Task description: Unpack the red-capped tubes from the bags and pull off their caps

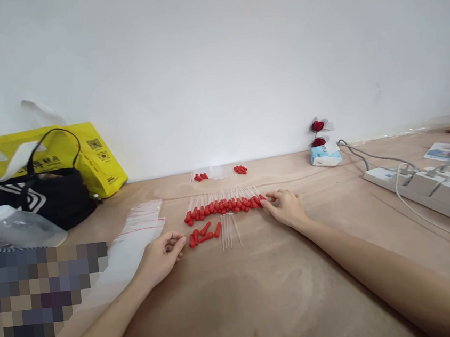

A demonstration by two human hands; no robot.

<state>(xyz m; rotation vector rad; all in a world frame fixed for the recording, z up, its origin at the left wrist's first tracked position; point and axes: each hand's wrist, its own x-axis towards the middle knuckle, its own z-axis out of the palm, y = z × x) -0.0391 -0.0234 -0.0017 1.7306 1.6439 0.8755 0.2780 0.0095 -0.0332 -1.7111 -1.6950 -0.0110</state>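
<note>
A row of droppers (224,205) lies across the table, clear thin tubes pointing away and red rubber bulbs towards me. At its right end my right hand (287,206) has thumb and forefinger closed at the red bulb of the last dropper (262,199). My left hand (164,256) rests on the table with its fingers curled in; I see nothing in them. Just right of it lie several loose red rubber bulbs (205,236). Several bare clear tubes (228,232) lie below the middle of the row.
Behind the row are a clear bag (217,171) and more red bulbs (240,170). Clear zip bags (138,226) lie left. Further left stand a yellow bag (105,159), a black bag (67,196) and a plastic bottle (26,227). A power strip (424,196) with cables lies right, near a tissue pack (325,155).
</note>
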